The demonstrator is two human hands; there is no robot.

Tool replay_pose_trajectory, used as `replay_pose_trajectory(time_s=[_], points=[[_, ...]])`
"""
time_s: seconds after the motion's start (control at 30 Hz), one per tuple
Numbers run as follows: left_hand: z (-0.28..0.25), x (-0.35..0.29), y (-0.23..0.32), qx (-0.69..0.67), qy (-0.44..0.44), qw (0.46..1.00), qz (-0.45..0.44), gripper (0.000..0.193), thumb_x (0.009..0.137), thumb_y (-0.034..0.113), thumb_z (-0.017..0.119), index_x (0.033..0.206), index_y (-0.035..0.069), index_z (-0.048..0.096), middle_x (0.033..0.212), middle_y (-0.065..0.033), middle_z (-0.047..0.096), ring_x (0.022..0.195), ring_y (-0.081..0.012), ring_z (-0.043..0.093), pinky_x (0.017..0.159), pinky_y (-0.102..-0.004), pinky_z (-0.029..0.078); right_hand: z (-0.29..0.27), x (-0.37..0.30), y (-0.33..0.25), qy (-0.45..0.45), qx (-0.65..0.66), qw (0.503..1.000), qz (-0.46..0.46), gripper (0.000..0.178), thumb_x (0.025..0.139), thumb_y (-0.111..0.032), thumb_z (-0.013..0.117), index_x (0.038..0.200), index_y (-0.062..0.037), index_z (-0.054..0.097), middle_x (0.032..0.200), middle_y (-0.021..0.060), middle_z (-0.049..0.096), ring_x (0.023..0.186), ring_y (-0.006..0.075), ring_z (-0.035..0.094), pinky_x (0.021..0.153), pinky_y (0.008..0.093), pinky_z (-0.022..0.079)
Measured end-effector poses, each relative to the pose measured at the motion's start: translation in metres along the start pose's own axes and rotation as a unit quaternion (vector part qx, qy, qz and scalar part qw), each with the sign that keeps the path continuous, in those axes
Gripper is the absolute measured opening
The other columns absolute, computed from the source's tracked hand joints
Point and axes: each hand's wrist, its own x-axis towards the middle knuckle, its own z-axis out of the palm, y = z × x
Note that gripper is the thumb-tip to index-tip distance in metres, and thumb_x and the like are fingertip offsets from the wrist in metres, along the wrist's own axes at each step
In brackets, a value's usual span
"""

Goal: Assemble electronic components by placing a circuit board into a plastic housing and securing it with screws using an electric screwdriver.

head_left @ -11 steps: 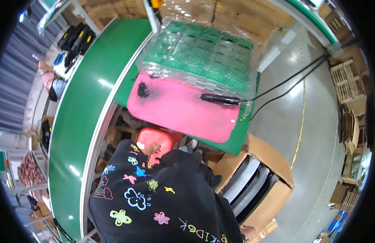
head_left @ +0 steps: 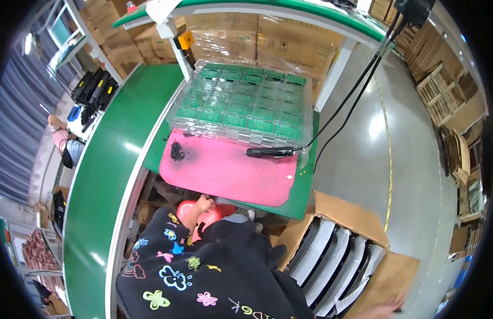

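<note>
- Black printed top [head_left: 204, 271]: worn by the person, filling the lower foreground.
- Right hand [head_left: 386, 308]: extended at the lower right edge, over the carton's outer flap. Blurred; cannot tell whether the fingers are loose or grasping. A dark patch at the fingertips is unidentifiable.
- Open cardboard carton [head_left: 348, 213]: at the person's right, beside the bench. Holds a row of curved dark parts [head_left: 334, 250] with pale grey facings, standing side by side.
- Left hand [head_left: 205, 203]: at the bench's front edge, above the red stool [head_left: 210, 217]. Fingers bent; cannot tell whether they grip anything.
- Green bench [head_left: 304, 189]: carries a pink mat [head_left: 230, 178].
- On the mat: black corded driver [head_left: 270, 153] at the right, heap of small black pieces [head_left: 177, 151] at the left.
- Behind the driver: stacked clear trays [head_left: 243, 101] containing green boards.
- Left of the bench: long green conveyor [head_left: 105, 170].
- Beyond the trays: film-wrapped cartons [head_left: 289, 42].
</note>
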Motion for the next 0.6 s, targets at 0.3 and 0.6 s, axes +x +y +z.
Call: replay_pose_trajectory(time_s=[0.3, 0.6], points=[[-0.033, -0.041, -0.084, -0.126, 0.094, 0.987, -0.035, 0.061, 0.095, 0.023, 0.052, 0.147, 0.009, 0.023, 0.102, -0.0144, 0.070, 0.080, -0.0262, 0.071, 0.071, -0.0445, 0.055, 0.267, -0.286, -0.014, -0.568, 0.090, 0.813, 0.093, 0.022, 0.088, 0.010, 0.050, 0.105, 0.0000, 0.058, 0.100, 0.0088, 0.064, 0.075, 0.0132, 0.061, 0.066, 0.0271, 0.054], [-0.056, -0.043, -0.233, -0.273, 0.207, 0.902, -0.265, 0.049, 0.094, 0.028, 0.058, 0.133, 0.006, 0.038, 0.112, -0.0162, 0.066, 0.085, -0.0280, 0.067, 0.074, -0.0521, 0.056, 0.317, -0.467, -0.056, -0.697, 0.212, 0.511, 0.457, 0.023, 0.092, -0.007, 0.061, 0.110, -0.0070, 0.048, 0.098, 0.0030, 0.049, 0.078, 0.0134, 0.053, 0.068, 0.0332, 0.049]])
